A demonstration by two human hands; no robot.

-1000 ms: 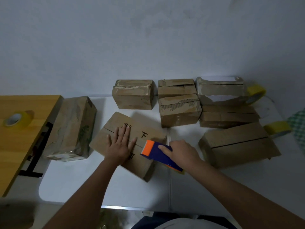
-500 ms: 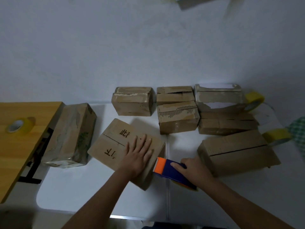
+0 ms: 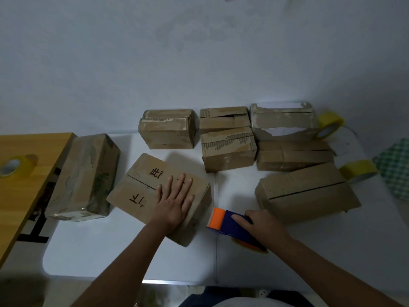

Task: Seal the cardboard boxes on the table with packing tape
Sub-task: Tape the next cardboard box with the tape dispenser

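My left hand [image 3: 174, 202] lies flat, fingers spread, on the printed box [image 3: 141, 187] — my right hand [image 3: 263, 224] grips the tape dispenser [image 3: 230, 227] just beside it on the counter [image 3: 110, 251].

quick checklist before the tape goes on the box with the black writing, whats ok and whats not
1. Box held steady: ok. The left hand presses flat on the printed box.
2. Dispenser in hand: ok. The right hand grips the tape dispenser.
3. Dispenser at the seam: not ok. It sits on the white table beside the box, off the seam.
4. Flaps closed: ok. They meet along the seam.
5. Seam free to tape: not ok. The left hand covers its near end.
6. Tape end pulled ready: cannot tell.
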